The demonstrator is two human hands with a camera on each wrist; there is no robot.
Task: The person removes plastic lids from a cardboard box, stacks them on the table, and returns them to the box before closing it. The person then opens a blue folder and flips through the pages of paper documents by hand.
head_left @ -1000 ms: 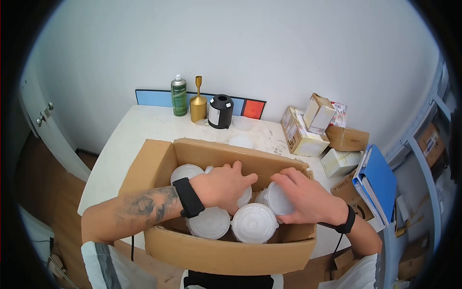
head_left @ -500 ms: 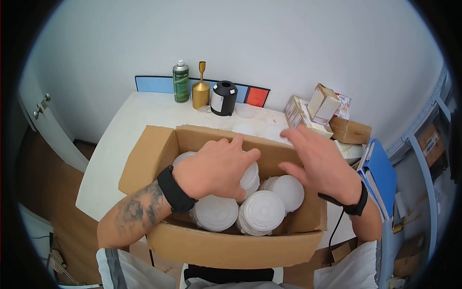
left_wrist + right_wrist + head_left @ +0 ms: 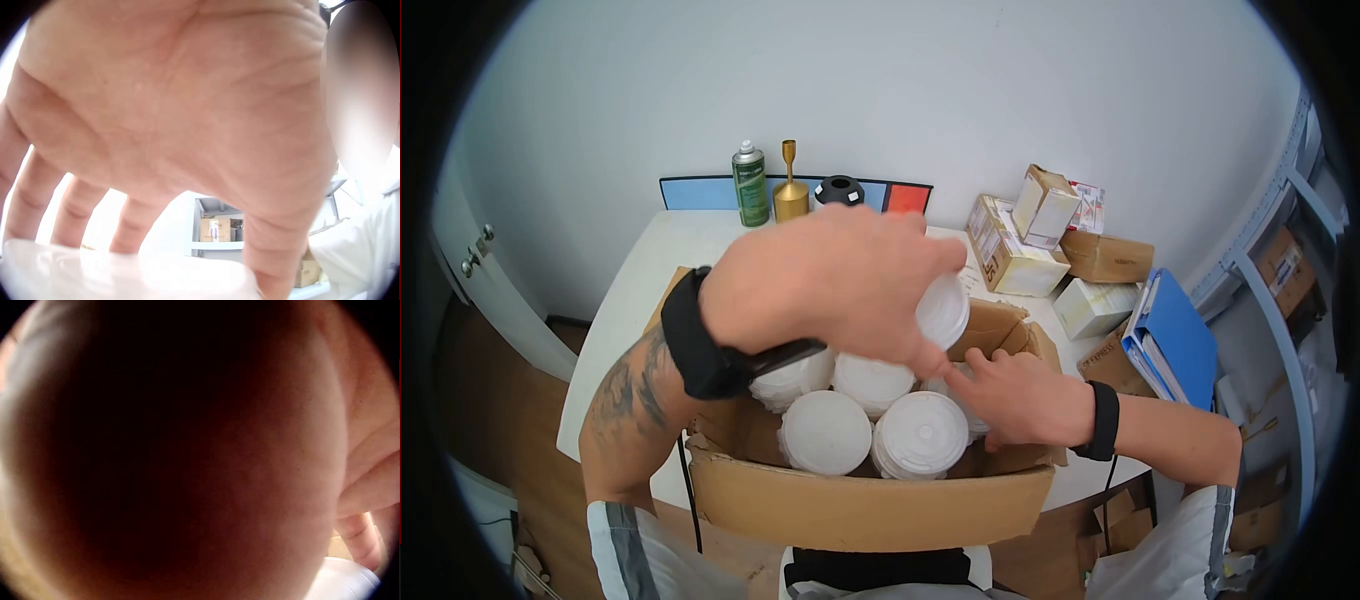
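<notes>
An open cardboard box (image 3: 860,510) holds several white lidded round containers (image 3: 825,432). My left hand (image 3: 930,320) is raised above the box, its fingers curled round the lid of one white container (image 3: 945,308). In the left wrist view the palm fills the frame, with the fingers (image 3: 75,206) closing on the pale lid (image 3: 125,275). My right hand (image 3: 985,390) is down inside the box at its right side, lying over a container there. Its grip is hidden. The right wrist view is mostly dark palm, with a bit of white container (image 3: 344,581) at the bottom right.
The box sits on a white table (image 3: 640,290). A green spray can (image 3: 750,183), a gold candlestick (image 3: 789,190) and a black cylinder (image 3: 838,190) stand by the wall. Small cartons (image 3: 1010,255) and a blue binder (image 3: 1175,340) crowd the right side beside grey shelving (image 3: 1280,300).
My left hand has risen out of the box with a white container in its grip. My right hand, lifted half a second ago, has dropped back into the box's right side.
</notes>
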